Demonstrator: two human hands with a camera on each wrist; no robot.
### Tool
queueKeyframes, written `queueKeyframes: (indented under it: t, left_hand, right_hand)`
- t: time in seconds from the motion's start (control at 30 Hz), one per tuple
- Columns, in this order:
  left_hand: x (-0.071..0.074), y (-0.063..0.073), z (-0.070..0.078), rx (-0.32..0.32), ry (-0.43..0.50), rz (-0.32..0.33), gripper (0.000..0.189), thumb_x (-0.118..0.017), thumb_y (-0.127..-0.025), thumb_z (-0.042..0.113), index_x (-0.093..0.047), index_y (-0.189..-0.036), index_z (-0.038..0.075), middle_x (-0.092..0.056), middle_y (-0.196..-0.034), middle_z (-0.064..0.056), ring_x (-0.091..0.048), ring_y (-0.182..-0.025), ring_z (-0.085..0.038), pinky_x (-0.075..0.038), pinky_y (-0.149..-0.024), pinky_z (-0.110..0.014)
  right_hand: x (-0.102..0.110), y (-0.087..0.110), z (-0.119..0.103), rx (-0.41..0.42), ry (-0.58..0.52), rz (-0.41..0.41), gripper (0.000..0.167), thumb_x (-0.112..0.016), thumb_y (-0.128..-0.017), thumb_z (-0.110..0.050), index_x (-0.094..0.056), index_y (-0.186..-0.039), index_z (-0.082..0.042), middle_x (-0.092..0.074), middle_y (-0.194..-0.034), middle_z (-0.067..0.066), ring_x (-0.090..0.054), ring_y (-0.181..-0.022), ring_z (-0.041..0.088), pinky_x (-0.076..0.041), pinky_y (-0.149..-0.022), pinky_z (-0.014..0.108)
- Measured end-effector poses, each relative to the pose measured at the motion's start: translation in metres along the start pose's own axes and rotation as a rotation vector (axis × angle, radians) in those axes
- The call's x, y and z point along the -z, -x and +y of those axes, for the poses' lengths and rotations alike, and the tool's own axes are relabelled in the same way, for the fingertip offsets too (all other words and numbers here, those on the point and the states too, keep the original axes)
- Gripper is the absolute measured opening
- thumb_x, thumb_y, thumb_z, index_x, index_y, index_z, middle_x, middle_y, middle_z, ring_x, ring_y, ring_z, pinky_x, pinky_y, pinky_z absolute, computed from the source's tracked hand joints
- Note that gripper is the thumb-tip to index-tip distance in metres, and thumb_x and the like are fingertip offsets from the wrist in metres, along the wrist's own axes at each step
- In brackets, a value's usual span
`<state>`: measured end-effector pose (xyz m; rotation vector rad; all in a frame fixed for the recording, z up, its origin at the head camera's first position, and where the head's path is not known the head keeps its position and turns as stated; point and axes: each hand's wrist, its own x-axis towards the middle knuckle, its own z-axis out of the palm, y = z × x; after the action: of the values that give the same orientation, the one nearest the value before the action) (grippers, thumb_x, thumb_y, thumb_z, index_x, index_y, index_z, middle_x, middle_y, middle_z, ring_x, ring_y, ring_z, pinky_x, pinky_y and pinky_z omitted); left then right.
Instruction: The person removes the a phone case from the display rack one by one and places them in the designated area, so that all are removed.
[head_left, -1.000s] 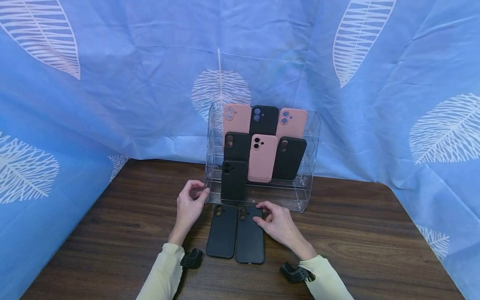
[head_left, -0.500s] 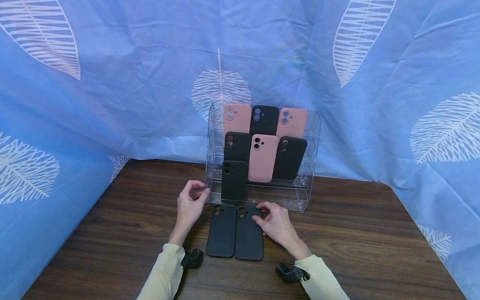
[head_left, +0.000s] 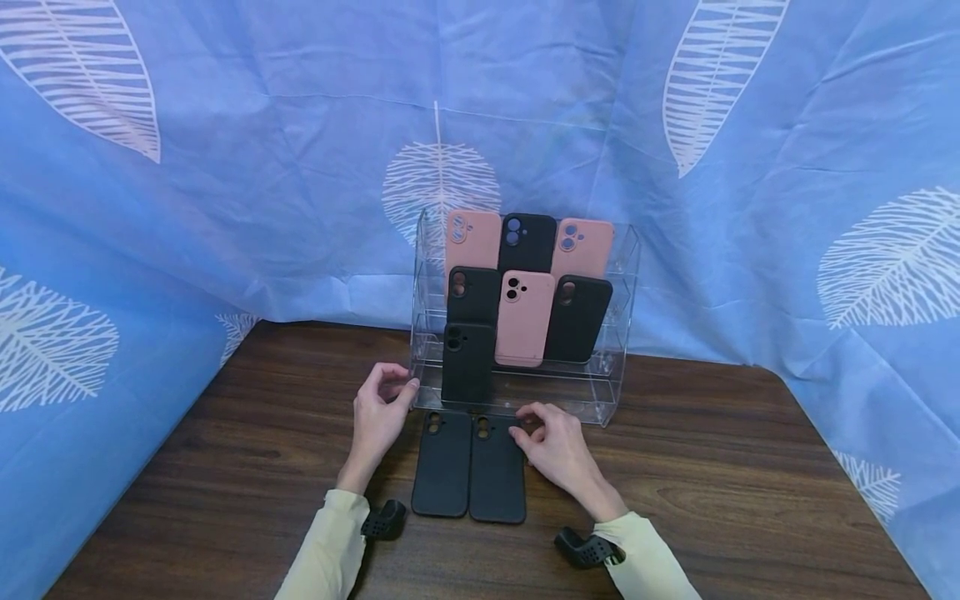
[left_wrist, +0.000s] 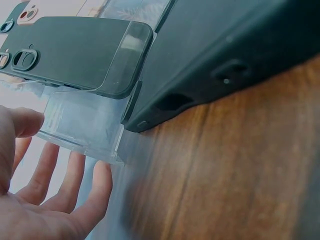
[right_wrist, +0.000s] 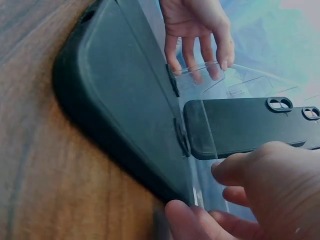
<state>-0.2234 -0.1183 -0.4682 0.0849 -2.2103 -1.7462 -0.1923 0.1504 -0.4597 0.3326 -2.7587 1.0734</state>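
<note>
My left hand [head_left: 381,408] holds the lower left edge of a clear acrylic display rack [head_left: 555,390]. In the left wrist view the thumb and fingers lie on either side of that edge. Two black phone cases lie side by side on the table before the rack: a left case [head_left: 441,467] and a right case [head_left: 498,475], camera openings toward the rack. My right hand [head_left: 558,442] is at the right case's upper right corner, fingers loosely bent, with one fingertip [right_wrist: 181,209] at its edge. Upright on the rack's lowest tier is another black case [head_left: 468,362].
Higher on the rack stand a pink case [head_left: 525,321] between black cases, and a black case [head_left: 528,242] between two pink ones. The brown wooden table [head_left: 720,475] ends at a blue leaf-printed curtain [head_left: 300,192].
My right hand has shifted the right phone case slightly left and toward the rack, level with the left case; its thumb has since drawn back a little. My left hand stays at the rack.
</note>
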Motion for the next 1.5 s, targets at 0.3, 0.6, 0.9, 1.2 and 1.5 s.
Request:
queueKeyframes:
  t: [0.3,0.6,0.9,1.2,1.5]
  left_hand:
    - [0.0,0.0,0.0,-0.006,0.005,0.007,0.019,-0.072,-0.096,0.016,-0.063,-0.111,0.008,-0.068,-0.118,-0.013,-0.07,-0.109,-0.031,-0.056,-0.1,-0.051]
    - [0.0,0.0,-0.001,-0.004,0.002,0.004,0.018,-0.071,-0.096,0.015,-0.063,-0.111,0.009,-0.068,-0.118,-0.013,-0.071,-0.108,-0.032,-0.055,-0.1,-0.052]
    - [0.0,0.0,-0.001,-0.012,0.002,0.009,0.018,-0.071,-0.096,0.014,-0.063,-0.111,0.008,-0.069,-0.118,-0.014,-0.072,-0.105,-0.033,-0.057,-0.098,-0.052]
    - [0.0,0.0,-0.001,-0.008,0.008,0.005,0.018,-0.071,-0.096,0.015,-0.063,-0.11,0.008,-0.069,-0.118,-0.014,-0.073,-0.103,-0.033,-0.057,-0.097,-0.051]
    - [0.0,0.0,-0.001,-0.004,0.005,0.0,0.018,-0.072,-0.096,0.016,-0.063,-0.11,0.009,-0.07,-0.117,-0.013,-0.073,-0.104,-0.032,-0.058,-0.096,-0.05]
  right_hand:
    - [0.011,-0.011,-0.006,0.171,0.004,0.114,0.025,-0.078,-0.089,-0.014,-0.073,-0.113,-0.006,-0.074,-0.101,0.011,-0.068,-0.069,0.009,-0.054,-0.064,0.024]
    - [0.024,-0.031,-0.017,0.245,-0.108,0.17,0.034,-0.078,-0.09,-0.013,-0.069,-0.121,-0.003,-0.072,-0.1,0.013,-0.072,-0.081,0.019,-0.06,-0.063,0.024]
    - [0.025,-0.049,-0.026,0.267,-0.151,0.176,0.039,-0.075,-0.092,-0.014,-0.065,-0.128,-0.003,-0.072,-0.105,0.014,-0.072,-0.09,0.024,-0.063,-0.07,0.038]
    - [0.02,-0.061,-0.033,0.256,-0.19,0.152,0.044,-0.074,-0.094,-0.015,-0.061,-0.135,-0.006,-0.071,-0.108,0.014,-0.072,-0.094,0.024,-0.063,-0.073,0.036]
    - [0.017,-0.071,-0.04,0.261,-0.215,0.131,0.044,-0.073,-0.095,-0.016,-0.06,-0.137,-0.009,-0.069,-0.109,0.013,-0.071,-0.091,0.022,-0.063,-0.076,0.035]
